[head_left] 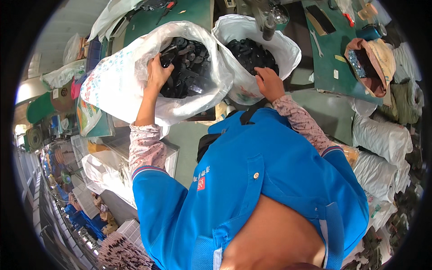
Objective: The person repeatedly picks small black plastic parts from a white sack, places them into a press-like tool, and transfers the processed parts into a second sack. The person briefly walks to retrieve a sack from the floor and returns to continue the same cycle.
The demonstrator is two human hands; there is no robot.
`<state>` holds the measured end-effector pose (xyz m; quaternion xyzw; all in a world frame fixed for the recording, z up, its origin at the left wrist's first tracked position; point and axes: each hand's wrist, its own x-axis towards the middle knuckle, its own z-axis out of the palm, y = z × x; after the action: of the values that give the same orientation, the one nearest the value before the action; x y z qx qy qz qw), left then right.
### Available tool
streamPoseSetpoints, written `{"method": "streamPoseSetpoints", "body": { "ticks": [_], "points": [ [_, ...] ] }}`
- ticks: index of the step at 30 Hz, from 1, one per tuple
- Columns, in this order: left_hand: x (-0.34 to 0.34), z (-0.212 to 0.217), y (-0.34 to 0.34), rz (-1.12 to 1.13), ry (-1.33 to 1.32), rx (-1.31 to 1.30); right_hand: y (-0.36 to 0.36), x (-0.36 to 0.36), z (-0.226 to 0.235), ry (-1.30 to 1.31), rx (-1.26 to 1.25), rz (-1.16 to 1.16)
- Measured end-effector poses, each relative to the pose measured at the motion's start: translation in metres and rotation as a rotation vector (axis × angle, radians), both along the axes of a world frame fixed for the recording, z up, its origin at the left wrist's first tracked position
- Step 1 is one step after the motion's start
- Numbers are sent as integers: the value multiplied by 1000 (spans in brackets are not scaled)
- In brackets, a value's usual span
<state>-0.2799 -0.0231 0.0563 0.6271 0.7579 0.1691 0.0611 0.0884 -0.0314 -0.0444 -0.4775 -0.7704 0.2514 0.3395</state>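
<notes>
My left hand (156,75) reaches over the side of a large white plastic sack (117,74), its fingers and thumb curled round a flat black piece at the edge of the heap. Many such black parts (191,67) fill this sack, several rounded at one end. At the right, a second white sack (288,47) stands open with smaller-looking black parts (247,51) inside. My right hand (270,83) dips in over its near rim, fingers bent down against the parts. Whatever lies under those fingertips is hidden.
A metal machine part (268,29) juts over the right sack. On the green bench at right lie a wrench (317,43) and a brown bag (366,67). A red-handled screwdriver (165,12) is at the back left. Filled white sacks (380,139) are stacked on the right.
</notes>
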Motion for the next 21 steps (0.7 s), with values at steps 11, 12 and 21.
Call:
{"method": "streamPoseSetpoints", "body": {
  "ticks": [11,12,21],
  "points": [
    [1,4,10,-6,-288,205,6,-28,-35,-374,-114,341],
    [4,10,12,17,-338,243,7,-27,-30,-301,-34,303],
    [8,19,35,283,-1379,104,-3,-31,16,71,76,188]
  ]
}}
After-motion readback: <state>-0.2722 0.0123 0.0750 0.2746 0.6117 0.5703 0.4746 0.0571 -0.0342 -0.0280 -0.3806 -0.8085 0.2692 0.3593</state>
